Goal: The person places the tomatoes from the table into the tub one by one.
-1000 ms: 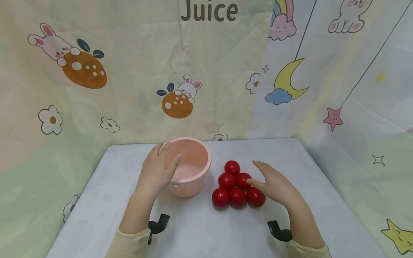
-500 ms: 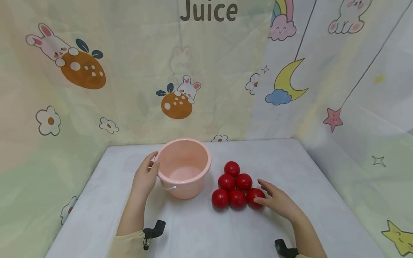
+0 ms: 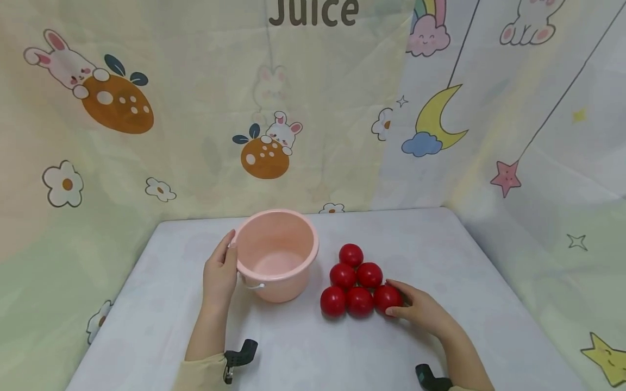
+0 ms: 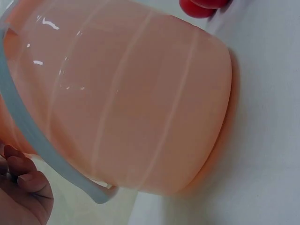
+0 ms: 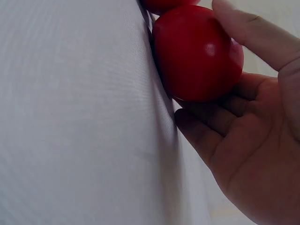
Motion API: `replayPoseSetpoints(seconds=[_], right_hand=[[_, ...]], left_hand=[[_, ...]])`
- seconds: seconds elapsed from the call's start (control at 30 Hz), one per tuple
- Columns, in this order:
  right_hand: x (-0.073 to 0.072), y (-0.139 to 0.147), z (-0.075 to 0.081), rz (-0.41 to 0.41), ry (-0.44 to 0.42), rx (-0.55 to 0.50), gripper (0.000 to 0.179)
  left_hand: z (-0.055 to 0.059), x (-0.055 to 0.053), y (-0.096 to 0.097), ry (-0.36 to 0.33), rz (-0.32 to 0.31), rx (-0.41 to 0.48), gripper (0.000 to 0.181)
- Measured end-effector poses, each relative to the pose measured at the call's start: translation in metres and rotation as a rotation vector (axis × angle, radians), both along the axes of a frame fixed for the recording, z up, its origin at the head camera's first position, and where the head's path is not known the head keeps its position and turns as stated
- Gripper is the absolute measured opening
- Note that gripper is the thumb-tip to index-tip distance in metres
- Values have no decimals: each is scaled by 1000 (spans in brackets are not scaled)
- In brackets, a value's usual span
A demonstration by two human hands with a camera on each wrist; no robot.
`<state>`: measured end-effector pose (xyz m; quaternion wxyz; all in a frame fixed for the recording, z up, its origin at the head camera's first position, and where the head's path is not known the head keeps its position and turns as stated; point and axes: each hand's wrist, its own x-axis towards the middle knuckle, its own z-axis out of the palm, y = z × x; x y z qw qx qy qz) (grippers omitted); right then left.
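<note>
A pink bucket (image 3: pixel 279 260) stands upright on the table, its inside bare. My left hand (image 3: pixel 220 271) holds its rim on the left side, thumb near the top edge. In the left wrist view the bucket's pale handle (image 4: pixel 37 126) hangs across its wall, with curled fingertips (image 4: pixel 35 180) beside it. To the bucket's right, several glossy red balls lie in a triangle. My right hand (image 3: pixel 420 310) has thumb and fingers around the front right red ball (image 3: pixel 388 298). That ball (image 5: pixel 197 54) still rests on the cloth in the right wrist view.
The other red balls (image 3: pixel 359 302) touch or nearly touch the held one. A white cloth covers the table (image 3: pixel 303 353). Printed curtains (image 3: pixel 195 163) enclose the back and sides. Each wrist carries a black camera mount (image 3: pixel 240 354).
My left hand has moved from above the bucket's opening to its left rim and grips there. My right hand has come down and forward onto the front right red ball.
</note>
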<state>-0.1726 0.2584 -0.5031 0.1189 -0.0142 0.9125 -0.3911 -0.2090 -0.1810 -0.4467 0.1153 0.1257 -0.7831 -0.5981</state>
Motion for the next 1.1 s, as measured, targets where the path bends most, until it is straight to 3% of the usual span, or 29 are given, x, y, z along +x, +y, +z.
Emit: replayPoseSetpoints(seconds=[0.67, 0.9, 1.1], right_hand=[[-1, 6, 6, 8, 0, 0, 74], [-7, 12, 34, 43, 31, -25, 74], [-30, 14, 75, 120, 99, -60, 74]], left_hand=[[-1, 1, 0, 37, 6, 14, 43], [-4, -1, -2, 38, 1, 15, 45], [-5, -2, -2, 54, -3, 22, 42]])
